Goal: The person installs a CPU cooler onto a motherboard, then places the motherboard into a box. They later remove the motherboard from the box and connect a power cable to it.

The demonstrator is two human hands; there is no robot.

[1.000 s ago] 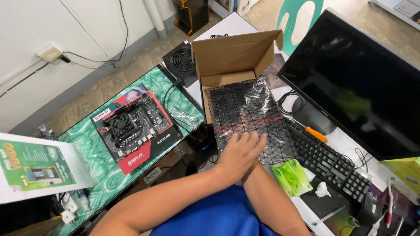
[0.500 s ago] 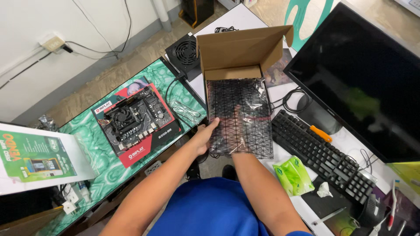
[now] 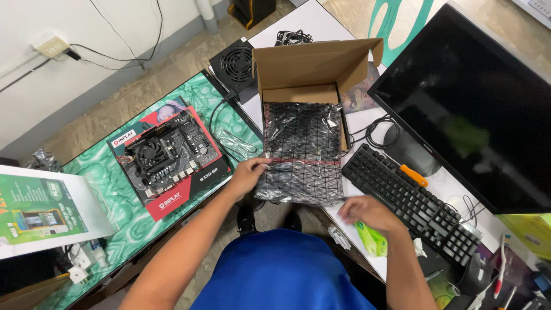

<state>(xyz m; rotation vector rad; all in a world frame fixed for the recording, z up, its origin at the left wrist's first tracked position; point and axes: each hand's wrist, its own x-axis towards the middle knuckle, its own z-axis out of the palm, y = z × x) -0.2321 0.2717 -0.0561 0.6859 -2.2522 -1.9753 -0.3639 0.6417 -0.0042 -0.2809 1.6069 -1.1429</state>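
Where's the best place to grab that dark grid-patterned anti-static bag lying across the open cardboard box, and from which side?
Probably by its two long side edges near the end closest to the person. The dark grid-patterned anti-static bag lies flat, its far end resting in the open cardboard box and its near end overhanging toward the body. The left hand already pinches the left edge; the right hand could come in from the right, beside the black keyboard.

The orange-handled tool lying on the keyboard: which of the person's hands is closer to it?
Right. The right hand rests at the keyboard's near end, a short way below the orange-handled tool. The left hand grips the dark plastic bag's far edge, across the bag.
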